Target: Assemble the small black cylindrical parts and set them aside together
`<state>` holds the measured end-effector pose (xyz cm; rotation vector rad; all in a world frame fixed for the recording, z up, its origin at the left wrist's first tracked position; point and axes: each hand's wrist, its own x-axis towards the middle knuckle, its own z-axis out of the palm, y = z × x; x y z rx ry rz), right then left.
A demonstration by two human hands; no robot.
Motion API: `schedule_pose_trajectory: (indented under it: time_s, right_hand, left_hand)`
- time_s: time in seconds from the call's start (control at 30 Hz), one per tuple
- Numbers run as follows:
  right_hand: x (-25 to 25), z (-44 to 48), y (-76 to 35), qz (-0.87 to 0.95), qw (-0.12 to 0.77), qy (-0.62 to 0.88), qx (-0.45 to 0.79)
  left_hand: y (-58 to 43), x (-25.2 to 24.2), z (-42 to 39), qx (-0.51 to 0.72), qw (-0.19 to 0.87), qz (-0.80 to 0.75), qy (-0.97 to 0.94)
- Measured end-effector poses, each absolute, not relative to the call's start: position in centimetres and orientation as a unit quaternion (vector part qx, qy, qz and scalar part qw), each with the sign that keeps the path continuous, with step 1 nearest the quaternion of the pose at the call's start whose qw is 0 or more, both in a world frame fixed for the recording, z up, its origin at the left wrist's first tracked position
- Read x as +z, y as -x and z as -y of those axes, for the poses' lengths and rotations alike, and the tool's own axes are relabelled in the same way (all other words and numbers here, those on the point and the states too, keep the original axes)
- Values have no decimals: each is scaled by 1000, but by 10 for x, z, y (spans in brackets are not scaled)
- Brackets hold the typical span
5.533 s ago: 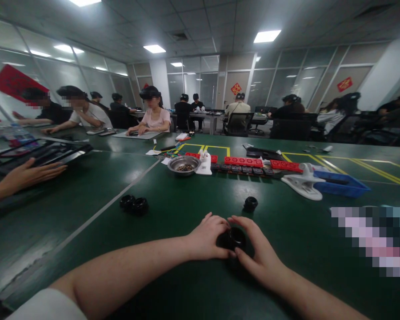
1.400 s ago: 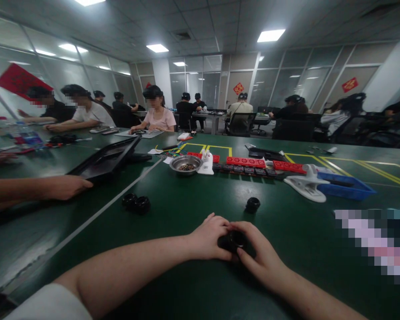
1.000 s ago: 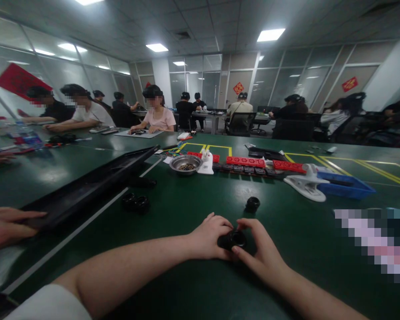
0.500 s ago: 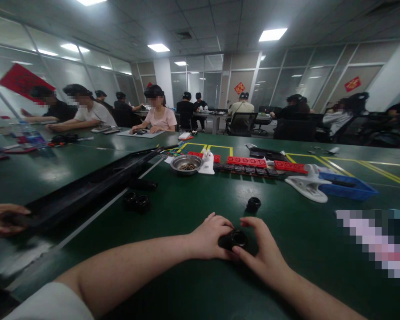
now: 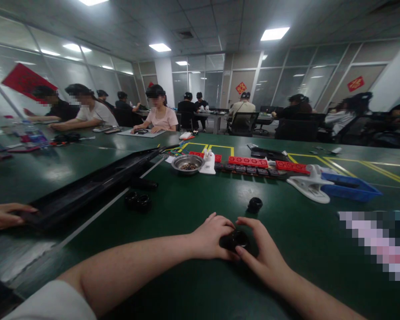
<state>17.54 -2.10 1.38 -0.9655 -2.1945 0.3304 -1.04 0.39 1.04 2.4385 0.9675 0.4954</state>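
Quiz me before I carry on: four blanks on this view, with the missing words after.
1. Between the left hand and right hand is a cylindrical part coloured ____.
2. Left of the hands, ____ black rings sit together.
3. In view, the bowl stands ____ of the white object.
4. The far-right tray is ____.

Missing words: black; two; left; blue

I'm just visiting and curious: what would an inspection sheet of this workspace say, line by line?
Surface: green table, marked with yellow tape, some glare.
Things in hand: black hollow cylinder; a pair of black pieces and a single black piece lie farther off.
Clutter: steel bowl holding small parts, red blocks, blue tray.
Hands: left hand grips the cylinder; right hand curves open around its hollow end.
Cables: thin coloured strands beyond the bowl, perhaps wires.
Surroundings: co-worker's hand holds a long black piece at left; people sit beyond.
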Motion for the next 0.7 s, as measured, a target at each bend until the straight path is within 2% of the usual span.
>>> schedule_pose_trajectory:
  time_s: [0.2, 0.47, 0.7]
  right_hand:
    - [12, 19, -174, 829, 353, 414, 130]
    - [17, 21, -175, 856, 340, 356, 157]
    - [12, 18, -175, 828, 364, 412, 112]
  left_hand:
    - [10, 9, -4, 183, 235, -352, -887]
    - [10, 13, -4, 169, 240, -354, -888]
    - [11, 10, -5, 173, 235, -354, -889]
